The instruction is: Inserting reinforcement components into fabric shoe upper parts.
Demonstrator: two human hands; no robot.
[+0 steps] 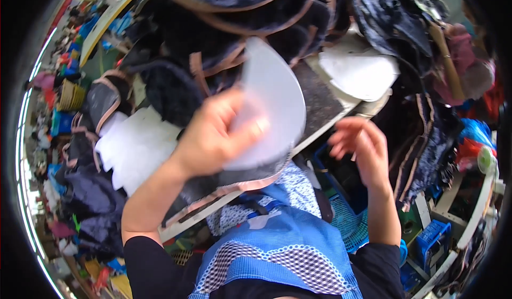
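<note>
My left hand [221, 131] pinches a translucent curved sheet [280, 99] by its left edge, thumb on top, blurred. Sheet extends rightward from grip, long axis near to far. My right hand [365, 147], farther off, loosely spread, right of sheet.

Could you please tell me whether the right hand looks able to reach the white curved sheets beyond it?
Probably yes: the right hand looks empty, and nothing visible blocks the way to the white curved sheets just beyond it.
</note>
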